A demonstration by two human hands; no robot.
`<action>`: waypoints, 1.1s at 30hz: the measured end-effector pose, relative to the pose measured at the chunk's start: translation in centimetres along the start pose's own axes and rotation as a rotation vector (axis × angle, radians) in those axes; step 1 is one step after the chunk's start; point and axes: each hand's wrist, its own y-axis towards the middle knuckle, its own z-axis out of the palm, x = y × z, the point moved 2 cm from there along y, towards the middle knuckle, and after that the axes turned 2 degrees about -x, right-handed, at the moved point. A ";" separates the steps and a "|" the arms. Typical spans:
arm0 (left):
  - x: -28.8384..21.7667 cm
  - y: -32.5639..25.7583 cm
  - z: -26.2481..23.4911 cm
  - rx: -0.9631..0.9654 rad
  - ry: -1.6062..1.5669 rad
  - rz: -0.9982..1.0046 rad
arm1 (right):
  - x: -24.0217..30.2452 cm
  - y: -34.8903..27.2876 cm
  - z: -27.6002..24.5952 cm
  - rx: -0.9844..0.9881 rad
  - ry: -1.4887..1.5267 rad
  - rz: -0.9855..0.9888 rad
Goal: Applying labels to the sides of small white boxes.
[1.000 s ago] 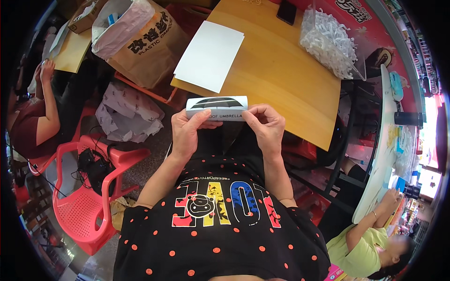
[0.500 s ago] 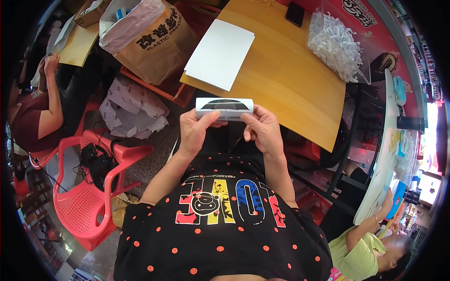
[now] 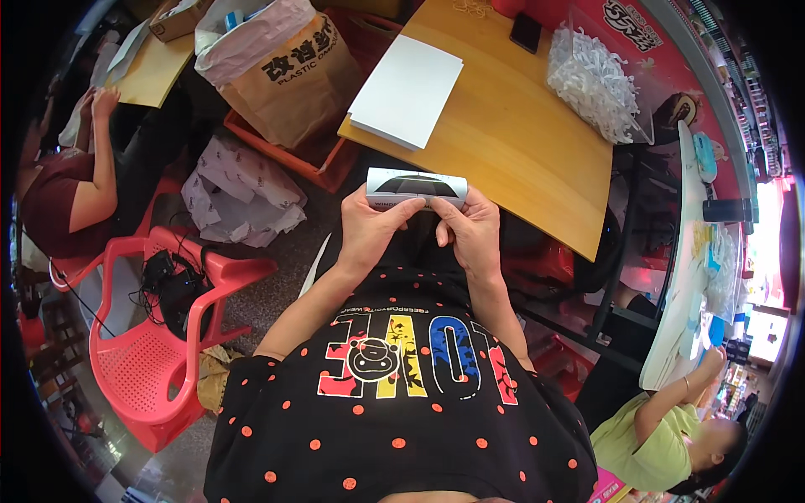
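Between my two hands is a curved, printed paper sleeve (image 3: 417,186), pale grey with a picture of a black umbrella on it. My left hand (image 3: 371,228) grips its left end, thumb lying along the lower edge toward the middle. My right hand (image 3: 472,232) pinches the right end, with the thumb close to the left thumb and some fingers curled below. Fingers behind the sleeve are hidden. Just beyond, a stack of white paper sheets (image 3: 408,90) lies at the corner of the wooden table (image 3: 511,126).
A clear bin of white curled strips (image 3: 594,84) and a black phone (image 3: 526,29) are on the table. At left stand a large paper sack (image 3: 285,84) in a red crate and a red plastic chair (image 3: 142,360) holding black cables. Other people sit left and lower right.
My hands and the sleeve have shifted slightly right and up in the picture. My left thumb has slid inward, so the thumbs are nearer each other at the lower edge.
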 end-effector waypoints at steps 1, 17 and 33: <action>0.0 -0.3 -0.3 0.008 0.000 0.000 | 0.1 -0.4 0.2 0.005 0.017 0.004; 3.4 -3.6 -8.4 0.053 0.061 -0.199 | -1.6 -2.7 -2.5 0.135 -0.581 -0.170; -20.2 13.0 -18.6 -0.739 0.687 0.596 | -1.2 1.9 -4.8 0.152 -0.185 0.008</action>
